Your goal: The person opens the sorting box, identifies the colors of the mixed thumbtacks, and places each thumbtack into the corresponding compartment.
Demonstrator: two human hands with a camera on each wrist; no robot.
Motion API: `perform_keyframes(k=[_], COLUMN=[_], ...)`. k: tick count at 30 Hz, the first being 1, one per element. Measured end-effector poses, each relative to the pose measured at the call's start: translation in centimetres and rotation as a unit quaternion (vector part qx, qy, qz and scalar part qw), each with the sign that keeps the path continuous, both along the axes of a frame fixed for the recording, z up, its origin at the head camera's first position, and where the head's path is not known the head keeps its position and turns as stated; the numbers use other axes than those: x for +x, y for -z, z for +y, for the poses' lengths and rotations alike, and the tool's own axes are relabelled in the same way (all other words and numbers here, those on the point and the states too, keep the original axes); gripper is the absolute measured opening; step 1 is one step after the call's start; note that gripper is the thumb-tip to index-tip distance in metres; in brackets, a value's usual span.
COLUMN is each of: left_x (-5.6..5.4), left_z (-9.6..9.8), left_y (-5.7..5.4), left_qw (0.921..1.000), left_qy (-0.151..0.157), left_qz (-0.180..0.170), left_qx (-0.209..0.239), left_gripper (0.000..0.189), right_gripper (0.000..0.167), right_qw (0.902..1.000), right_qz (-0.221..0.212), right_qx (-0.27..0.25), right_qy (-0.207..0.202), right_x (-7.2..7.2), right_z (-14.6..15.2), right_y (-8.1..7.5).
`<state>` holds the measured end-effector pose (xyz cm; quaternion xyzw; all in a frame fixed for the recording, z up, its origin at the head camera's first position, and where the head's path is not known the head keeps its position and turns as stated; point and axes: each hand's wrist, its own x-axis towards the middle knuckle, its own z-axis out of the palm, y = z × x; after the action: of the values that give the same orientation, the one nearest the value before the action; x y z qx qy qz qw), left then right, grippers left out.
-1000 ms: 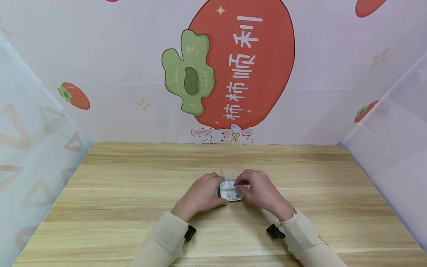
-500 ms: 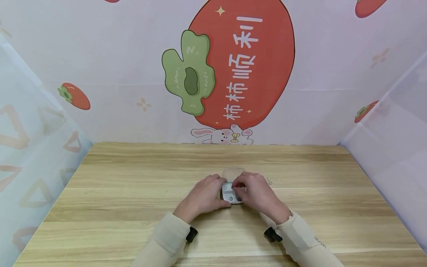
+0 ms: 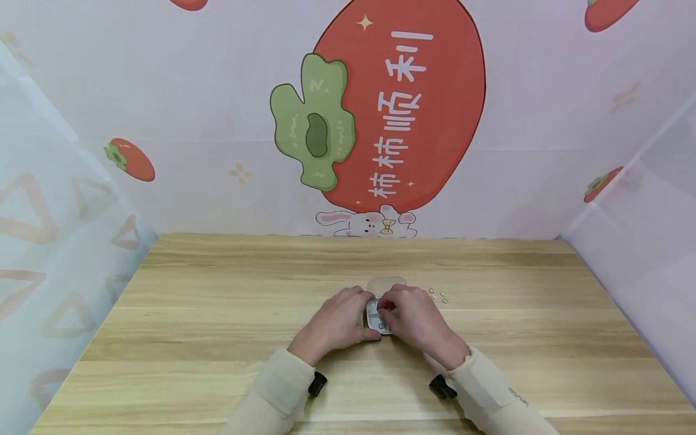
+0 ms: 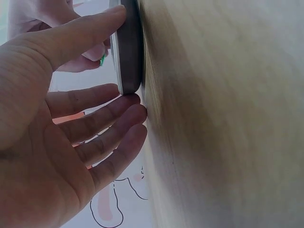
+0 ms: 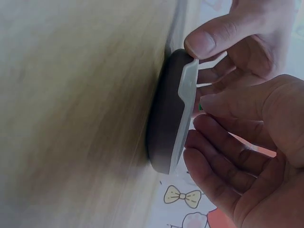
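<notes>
A small pill box (image 3: 372, 320) with white compartments, a dark base (image 5: 166, 114) and a raised clear lid (image 3: 386, 282) lies on the wooden table. My left hand (image 3: 339, 320) grips its left side, thumb on the near edge and fingers at the far edge. Over the compartments, my right hand (image 3: 415, 320) pinches a tiny green piece (image 5: 201, 105) between thumb and index finger. Only an edge of that piece shows. One small round piece (image 3: 382, 326) sits in a near compartment. The right hand hides the box's right part.
Several small ring-like pieces (image 3: 443, 293) lie on the table just right of the box. A printed cloth backdrop (image 3: 217, 199) rises behind the table's far edge (image 3: 244, 235), with cloth walls at both sides.
My right fingertips have shifted left across the box, covering more of its right compartments. Small ring-like pieces have come into sight beside that hand. The left hand keeps its grip; the head view has shifted slightly.
</notes>
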<state>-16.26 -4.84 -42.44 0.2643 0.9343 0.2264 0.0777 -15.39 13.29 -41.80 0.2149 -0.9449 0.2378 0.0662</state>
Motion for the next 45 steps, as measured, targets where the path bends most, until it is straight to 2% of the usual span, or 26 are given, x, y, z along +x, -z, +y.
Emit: perform_keyframes(k=[7, 23, 45], left_x=[-0.1, 0.1, 0.1], left_z=[0.2, 0.1, 0.0], left_y=[0.0, 0.0, 0.1], left_qw=[1.0, 0.9999, 0.9998], left_qy=[0.002, -0.007, -0.009], left_qz=[0.002, -0.001, 0.01], left_qx=[0.001, 0.015, 0.015], left_gripper=[0.056, 0.056, 0.053], right_gripper=[0.006, 0.005, 0.006], right_qw=[0.9997, 0.9983, 0.9983], right_qz=[0.021, 0.032, 0.046], right_qx=[0.013, 0.047, 0.037], right_qy=[0.005, 0.009, 0.007], right_x=[-0.4, -0.8, -0.5], right_z=[-0.4, -1.1, -1.1], right_y=[0.1, 0.4, 0.3])
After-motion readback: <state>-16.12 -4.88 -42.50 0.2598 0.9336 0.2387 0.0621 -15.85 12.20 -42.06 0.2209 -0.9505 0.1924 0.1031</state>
